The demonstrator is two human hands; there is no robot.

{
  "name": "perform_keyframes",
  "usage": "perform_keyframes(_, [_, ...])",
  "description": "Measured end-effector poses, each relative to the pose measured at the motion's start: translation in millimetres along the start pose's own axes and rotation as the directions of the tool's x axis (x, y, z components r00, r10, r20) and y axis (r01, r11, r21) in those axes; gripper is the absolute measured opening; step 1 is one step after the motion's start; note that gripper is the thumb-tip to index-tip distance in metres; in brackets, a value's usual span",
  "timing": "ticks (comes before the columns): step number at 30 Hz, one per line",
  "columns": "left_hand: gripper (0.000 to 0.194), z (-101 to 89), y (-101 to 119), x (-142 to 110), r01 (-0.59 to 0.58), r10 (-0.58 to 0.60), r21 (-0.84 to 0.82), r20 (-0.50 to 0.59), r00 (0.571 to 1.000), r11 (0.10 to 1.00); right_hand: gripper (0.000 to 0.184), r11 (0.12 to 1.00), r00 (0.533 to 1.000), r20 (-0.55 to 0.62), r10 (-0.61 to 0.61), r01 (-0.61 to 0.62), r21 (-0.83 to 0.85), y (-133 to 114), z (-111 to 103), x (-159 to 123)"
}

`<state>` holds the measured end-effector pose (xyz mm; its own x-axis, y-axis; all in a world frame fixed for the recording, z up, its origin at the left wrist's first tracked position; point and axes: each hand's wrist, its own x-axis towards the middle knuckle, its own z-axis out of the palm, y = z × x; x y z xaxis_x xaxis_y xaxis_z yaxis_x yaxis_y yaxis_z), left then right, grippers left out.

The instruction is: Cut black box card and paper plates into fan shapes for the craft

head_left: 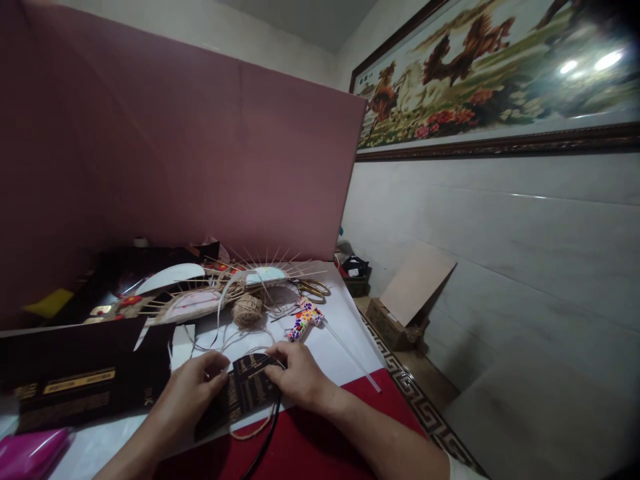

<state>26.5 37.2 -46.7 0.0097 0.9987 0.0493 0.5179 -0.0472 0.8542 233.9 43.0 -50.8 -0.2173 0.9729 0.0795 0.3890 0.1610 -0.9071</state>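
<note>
Between my hands is a dark piece of printed cardboard [247, 390] with gold lettering. My left hand [197, 383] pinches its left edge between thumb and fingers. At its upper right edge, my right hand [297, 373] grips it with the thumb on the near face. A length of twine [250, 437] loops below the card, and a black cord [267, 440] hangs beside it. Just beyond my right hand lies a flower-patterned glue gun [304, 320] with a clear glue stick [355, 357] in its back. The ball of twine [247, 311] sits farther left.
Gold-handled scissors [313, 288] lie past the glue gun. Twine-wrapped pieces with radiating sticks [195, 303] spread across the back. A large black printed cardboard [95, 377] and a magenta packet [35, 450] are at left. Red cloth [370, 413] covers the near side.
</note>
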Motion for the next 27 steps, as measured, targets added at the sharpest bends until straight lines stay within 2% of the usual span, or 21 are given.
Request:
perform_keyframes(3, [0.012,2.6,-3.5,-0.5,-0.041,0.037,0.198,0.024,0.999,0.979,0.021,0.930,0.997,-0.028,-0.069,0.055,-0.363,-4.1,3.3,-8.8])
perform_keyframes(7, [0.018,10.3,-5.1,-4.5,-0.098,0.088,0.423,0.045,0.995,0.901,0.021,0.787,0.989,-0.023,-0.144,0.100,-0.609,-10.1,9.3,-19.0])
perform_keyframes(9, [0.023,14.6,-3.4,-8.2,-0.130,0.117,0.501,0.056,0.991,0.856,0.016,0.733,0.978,-0.015,-0.206,0.144,-0.665,-11.7,11.1,-21.5])
perform_keyframes(12, [0.028,20.3,2.1,-14.3,-0.162,0.146,0.593,0.075,0.986,0.789,0.013,0.700,0.968,0.010,-0.252,0.189,-0.688,-10.7,12.7,-22.1])
perform_keyframes(16, [0.037,24.1,9.4,-19.4,-0.241,0.227,0.765,0.128,0.966,0.597,0.015,0.684,0.967,0.031,-0.253,0.202,-0.701,-5.5,16.8,-23.2])
perform_keyframes(18, [0.037,19.8,14.4,-19.9,-0.269,0.277,0.798,0.133,0.951,0.540,0.015,0.678,0.965,0.043,-0.260,0.214,-0.704,-5.7,17.6,-25.0])
perform_keyframes(20, [0.033,6.2,24.4,-18.1,-0.293,0.332,0.792,0.121,0.935,0.536,0.015,0.679,0.957,0.045,-0.287,0.236,-0.695,-12.4,13.9,-25.2])
perform_keyframes(22, [0.030,-18.4,41.0,-11.9,-0.316,0.402,0.779,0.090,0.911,0.542,0.015,0.674,0.936,0.039,-0.349,0.280,-0.683,-27.9,4.0,-20.2])
perform_keyframes(23, [0.029,-34.3,50.8,-6.4,-0.307,0.451,0.783,0.039,0.892,0.541,0.016,0.659,0.917,0.040,-0.396,0.314,-0.683,-38.9,-3.0,-14.4])
perform_keyframes(24, [0.030,-51.5,60.6,1.0,-0.267,0.467,0.799,-0.019,0.884,0.539,0.016,0.644,0.898,0.030,-0.439,0.338,-0.686,-51.5,-10.7,-6.1])
perform_keyframes(26, [0.034,-86.6,76.0,21.2,-0.101,0.365,0.862,-0.103,0.925,0.498,0.019,0.606,0.858,0.034,-0.513,0.390,-0.694,-79.0,-25.6,18.7])
perform_keyframes(27, [0.036,-102.5,79.9,33.5,-0.057,0.337,0.868,-0.131,0.932,0.493,0.020,0.582,0.843,0.043,-0.536,0.406,-0.705,-92.7,-31.6,34.7])
